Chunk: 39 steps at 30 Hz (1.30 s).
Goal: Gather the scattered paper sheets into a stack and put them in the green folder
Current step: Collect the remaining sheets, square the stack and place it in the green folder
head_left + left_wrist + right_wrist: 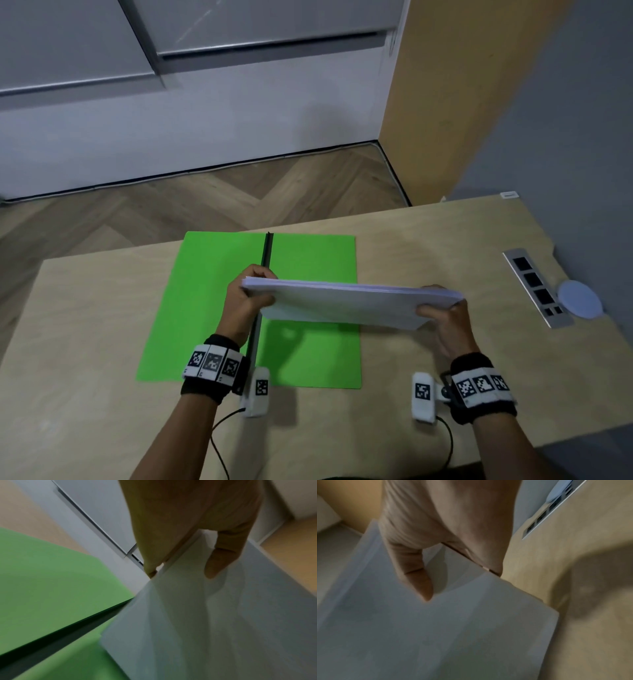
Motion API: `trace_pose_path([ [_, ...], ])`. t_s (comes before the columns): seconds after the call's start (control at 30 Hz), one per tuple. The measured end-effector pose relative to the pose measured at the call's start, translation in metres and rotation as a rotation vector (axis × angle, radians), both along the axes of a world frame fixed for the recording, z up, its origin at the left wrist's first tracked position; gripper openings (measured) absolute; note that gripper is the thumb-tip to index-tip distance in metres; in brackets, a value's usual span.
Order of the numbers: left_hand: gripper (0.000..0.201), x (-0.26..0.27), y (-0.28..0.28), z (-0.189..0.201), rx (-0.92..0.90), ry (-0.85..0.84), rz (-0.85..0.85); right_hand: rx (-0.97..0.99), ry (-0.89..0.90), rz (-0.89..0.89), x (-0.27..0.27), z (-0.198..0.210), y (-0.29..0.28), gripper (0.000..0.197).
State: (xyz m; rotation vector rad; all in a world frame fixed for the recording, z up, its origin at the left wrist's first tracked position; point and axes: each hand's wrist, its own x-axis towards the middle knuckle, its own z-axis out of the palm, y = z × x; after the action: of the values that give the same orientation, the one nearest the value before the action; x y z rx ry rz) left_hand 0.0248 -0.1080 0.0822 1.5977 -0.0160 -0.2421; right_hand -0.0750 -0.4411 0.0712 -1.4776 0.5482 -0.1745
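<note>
**Stack in hand, folder waiting**

We hold one paper stack above the table, gathered and squared. Our left hand pinches its left end, thumb on the near face; our right hand pinches the right end the same way. One green folder lies open below, its black spine running down the middle. The gathering looks done; next we must lower the stack onto the right-hand leaf, clear of the spine. No loose sheets remain in view.
</note>
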Motion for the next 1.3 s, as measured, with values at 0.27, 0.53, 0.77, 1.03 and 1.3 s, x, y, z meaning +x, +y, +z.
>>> trace_pose_path([
  [0.27,0.034,0.002,-0.017,-0.043,0.136,0.202,0.065,0.099,0.167,-0.167,0.01,-0.028,0.01,0.033],
  [0.53,0.029,0.0,-0.017,-0.013,-0.028,0.086,0.128,0.059,0.029,-0.109,0.013,-0.011,-0.005,0.033],
  [0.77,0.04,0.006,-0.025,-0.035,-0.026,0.113,0.213,0.152,0.113,-0.14,0.016,-0.029,0.002,0.035],
  [1.03,0.075,-0.003,-0.037,-0.03,-0.125,0.068,0.257,0.14,0.042,-0.111,0.013,-0.029,0.006,0.018],
  [1.3,0.035,0.008,-0.056,-0.028,-0.043,-0.063,0.507,0.147,0.007,-0.066,0.009,-0.03,0.003,0.022],
])
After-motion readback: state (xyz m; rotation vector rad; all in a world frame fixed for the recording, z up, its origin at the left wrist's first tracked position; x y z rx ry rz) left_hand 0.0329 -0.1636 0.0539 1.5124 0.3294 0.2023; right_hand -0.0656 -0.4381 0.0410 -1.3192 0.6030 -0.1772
